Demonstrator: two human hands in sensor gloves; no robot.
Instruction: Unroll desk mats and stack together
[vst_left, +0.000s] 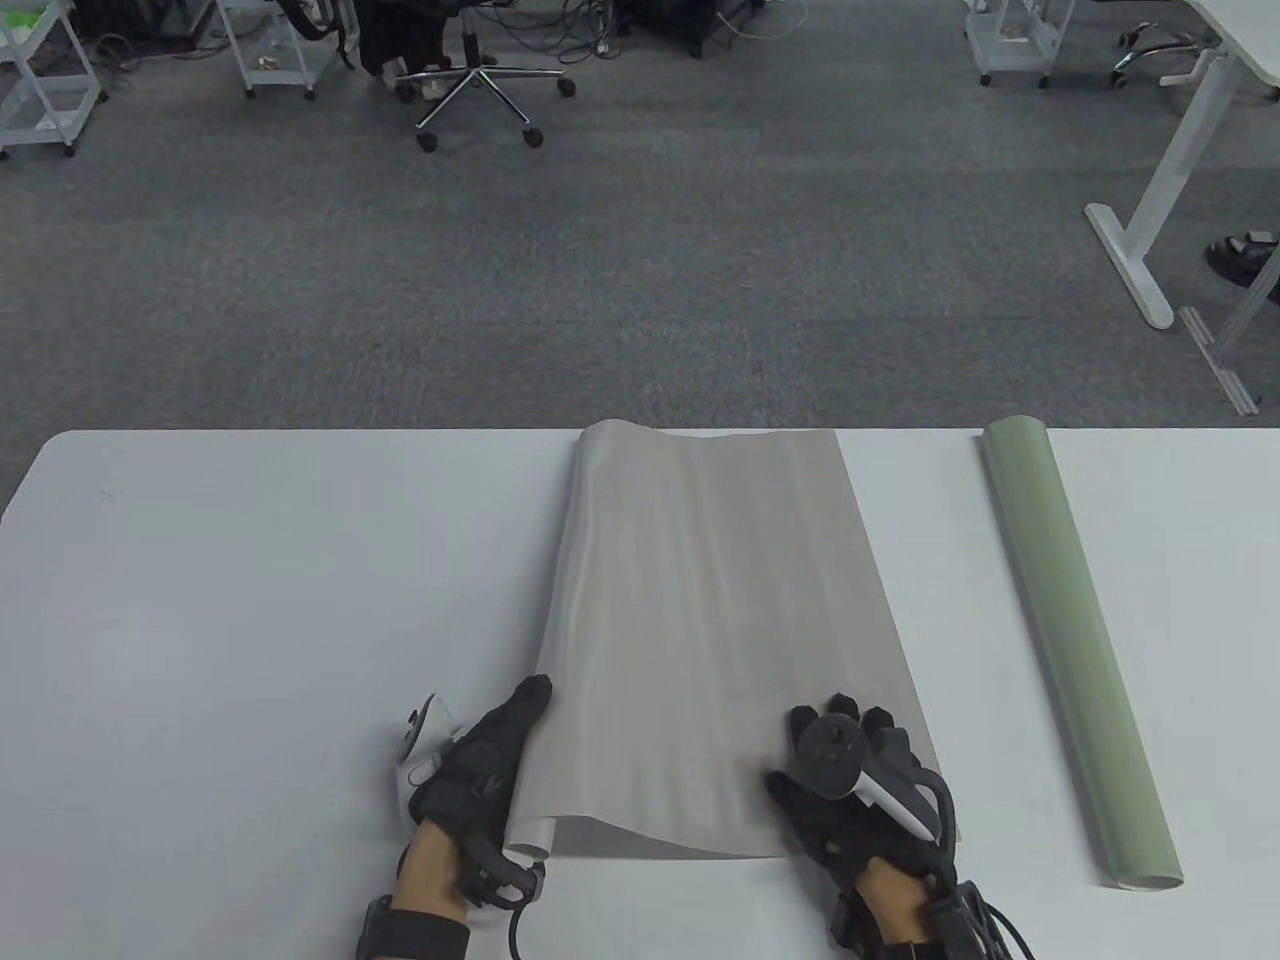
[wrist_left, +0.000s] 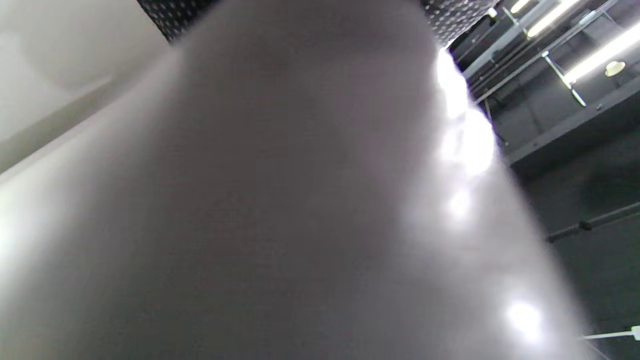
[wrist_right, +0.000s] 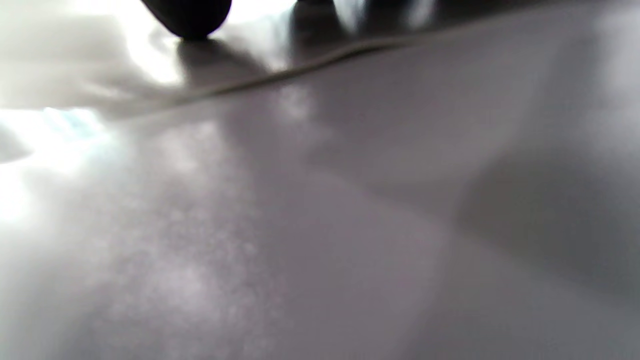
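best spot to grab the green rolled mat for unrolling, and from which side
Grip the green rolled mat at its near open end, coming from above with the right hand, which lies closest. The roll is still a tight tube lying near-to-far on the table, apart from the grey mat; where its loose edge sits cannot be told.

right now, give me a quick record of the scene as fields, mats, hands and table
grey mat: mostly unrolled, left edge curled, mid-table
green mat: rolled up, lying right of the grey mat, untouched
left hand: at grey mat's near left corner, on the curled edge
right hand: resting on grey mat's near right corner
table: white
stacking: not yet done
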